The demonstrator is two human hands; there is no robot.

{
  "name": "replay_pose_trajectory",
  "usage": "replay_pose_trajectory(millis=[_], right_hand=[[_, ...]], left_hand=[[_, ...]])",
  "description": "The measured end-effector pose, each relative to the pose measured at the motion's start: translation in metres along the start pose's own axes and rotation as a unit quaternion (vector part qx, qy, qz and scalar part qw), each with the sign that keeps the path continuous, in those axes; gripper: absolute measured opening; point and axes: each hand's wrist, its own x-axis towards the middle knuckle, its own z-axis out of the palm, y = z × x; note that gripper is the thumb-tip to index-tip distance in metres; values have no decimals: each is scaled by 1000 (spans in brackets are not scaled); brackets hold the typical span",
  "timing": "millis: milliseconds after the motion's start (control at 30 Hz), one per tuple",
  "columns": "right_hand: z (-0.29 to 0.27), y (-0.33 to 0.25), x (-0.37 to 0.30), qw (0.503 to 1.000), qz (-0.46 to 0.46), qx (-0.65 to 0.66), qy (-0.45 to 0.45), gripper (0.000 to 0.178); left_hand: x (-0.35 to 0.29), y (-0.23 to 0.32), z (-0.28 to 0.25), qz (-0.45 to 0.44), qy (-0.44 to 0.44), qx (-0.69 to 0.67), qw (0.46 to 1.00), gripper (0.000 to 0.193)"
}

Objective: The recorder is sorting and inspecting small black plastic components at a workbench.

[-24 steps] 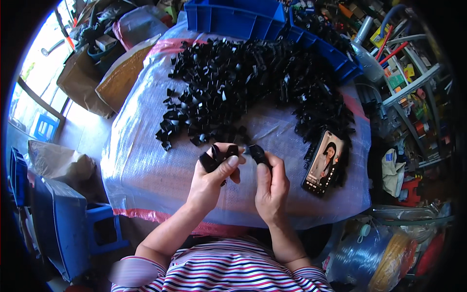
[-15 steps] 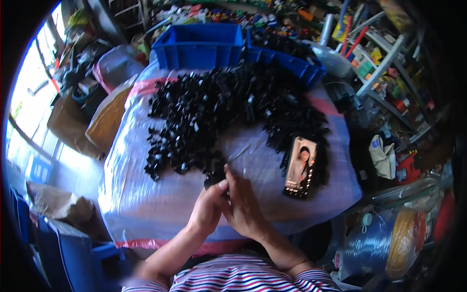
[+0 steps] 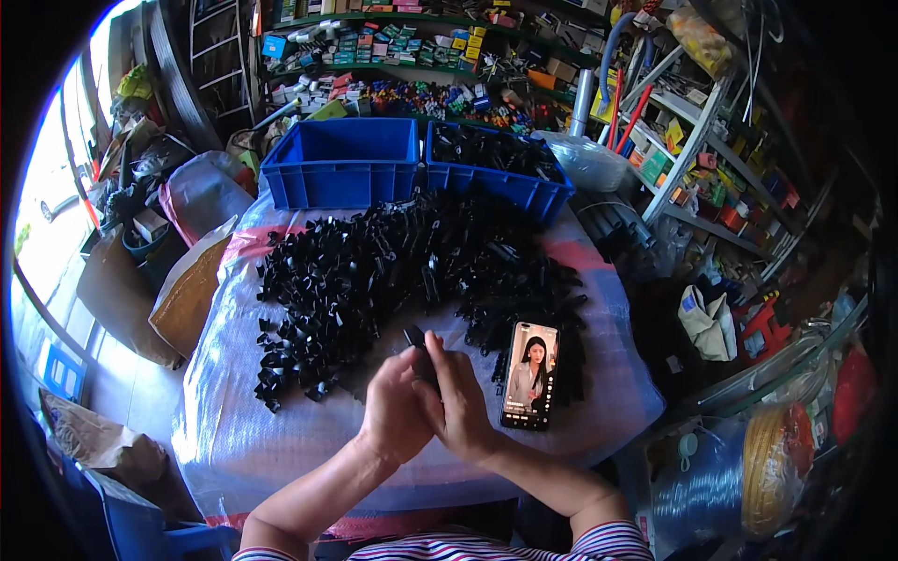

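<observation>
My left hand [image 3: 391, 404] and my right hand [image 3: 456, 397] meet over the near part of the wrapped bale. Between them is a small dark plastic piece [image 3: 419, 348], its tip poking out above the fingers. The left hand's fingers are curled round it, while the right hand's fingers lie fairly straight and press against it from the other side. Its lower part is hidden by the hands. A wide pile of black plastic pieces [image 3: 327, 290] curves in front of them. To the right of my hands, a lit phone [image 3: 531, 374] rests against the pile's edge, showing a person.
Two blue bins stand at the bale's far edge: the left bin [image 3: 341, 193] shows bare inner walls, the right bin [image 3: 496, 193] holds black pieces. A metal rack [image 3: 697, 140] rises at the right. Below it lies a clear-wrapped spool [image 3: 711, 477]. Brown sacks [image 3: 126, 299] stand at the left.
The view has tilted up, so bins, pile and phone sit lower in the picture. My hands stay together; the dark piece now sticks up between them, away from the pile's near edge.
</observation>
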Motion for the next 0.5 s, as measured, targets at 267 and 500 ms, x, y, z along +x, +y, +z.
replay_pose_trajectory(millis=[267,500], right_hand=[[-16,69,119,895,280,348,-11,35],[-92,291,305,927,-25,-147,345,39]], left_hand=[[51,25,-2,86,-26,35,995,54],[42,33,-47,108,111,261,953,57]])
